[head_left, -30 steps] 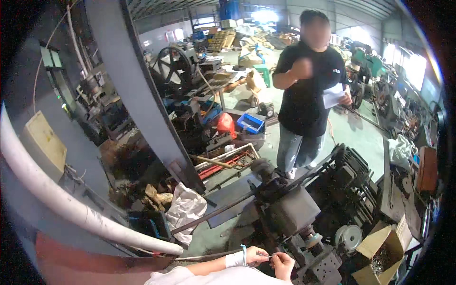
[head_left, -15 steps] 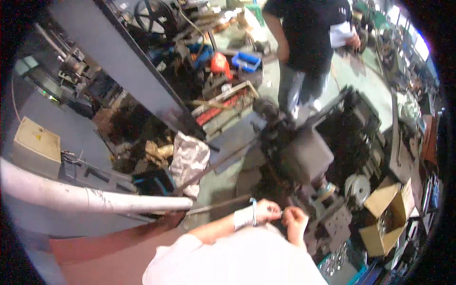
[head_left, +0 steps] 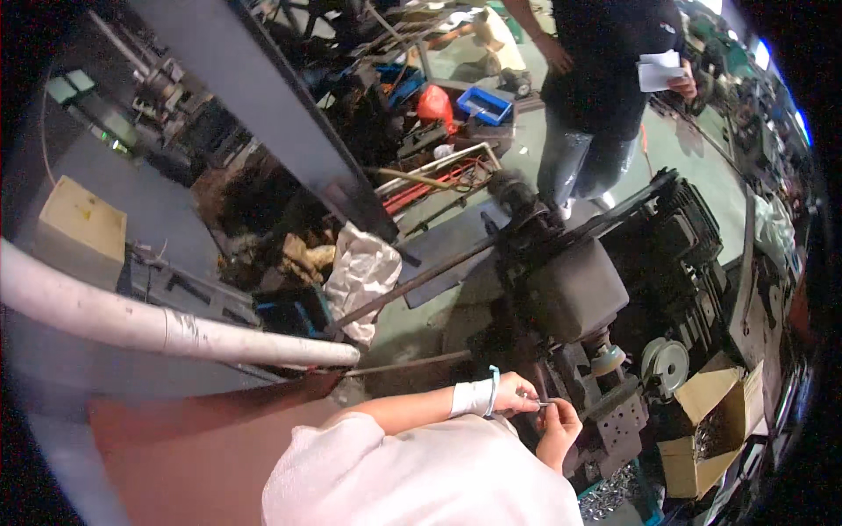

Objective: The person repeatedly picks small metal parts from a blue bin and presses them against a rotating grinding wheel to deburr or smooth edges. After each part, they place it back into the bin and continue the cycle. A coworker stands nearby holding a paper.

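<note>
My left hand (head_left: 513, 393), with a pale band and a light blue loop at its wrist, pinches a small shiny metal piece (head_left: 544, 404). Fingertips of my right hand (head_left: 560, 425) close on the same piece from the other side. The two hands almost touch, low in the middle of the view. Just beyond them stands a dark machine with a grey housing (head_left: 579, 294). A metal block with holes (head_left: 621, 425) lies to the right of my right hand. The piece's exact shape is too small to make out.
An open cardboard box (head_left: 680, 465) and a teal tray (head_left: 653, 513) hold many small metal parts at right. A white pipe (head_left: 254, 344) juts in from the left. Across the machine stands a person in a black top (head_left: 614, 61), holding white papers (head_left: 660, 72).
The view has shifted, so the surroundings sit differently in it. My hands keep the small metal piece between them and appear slightly further right. The other person's papers show more fully.
</note>
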The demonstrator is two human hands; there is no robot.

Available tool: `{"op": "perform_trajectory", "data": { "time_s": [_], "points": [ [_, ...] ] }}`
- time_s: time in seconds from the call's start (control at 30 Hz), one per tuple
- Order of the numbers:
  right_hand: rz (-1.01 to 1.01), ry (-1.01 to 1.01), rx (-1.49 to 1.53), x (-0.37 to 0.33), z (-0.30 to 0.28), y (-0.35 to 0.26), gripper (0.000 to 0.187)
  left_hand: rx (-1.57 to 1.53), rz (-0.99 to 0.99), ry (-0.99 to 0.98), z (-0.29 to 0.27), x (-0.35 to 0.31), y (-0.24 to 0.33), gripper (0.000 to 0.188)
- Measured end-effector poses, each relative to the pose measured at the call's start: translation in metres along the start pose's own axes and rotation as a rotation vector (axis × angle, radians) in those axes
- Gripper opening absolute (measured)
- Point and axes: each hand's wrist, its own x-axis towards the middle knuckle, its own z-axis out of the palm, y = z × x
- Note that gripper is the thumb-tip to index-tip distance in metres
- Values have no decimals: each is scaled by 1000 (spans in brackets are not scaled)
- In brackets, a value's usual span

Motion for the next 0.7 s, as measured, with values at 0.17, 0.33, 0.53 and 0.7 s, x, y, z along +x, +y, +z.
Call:
{"op": "perform_trajectory", "data": {
  "time_s": [0.17, 0.33, 0.53, 0.7],
  "points": [
    [36, 6, -2, -2, -7, -3, 8, 61, 37, 16, 11, 2, 0, 29],
    [62, 49, 53, 7, -6, -2, 8, 52, 80, -10, 7, 14, -7, 25],
    [84, 57, 104, 7, -2, -3, 6, 64, 37, -11, 5, 9, -7, 28],
    [87, 77, 105, 5, -10, 2, 7, 60, 37, 8, 8, 16, -18, 27]
  ]
}}
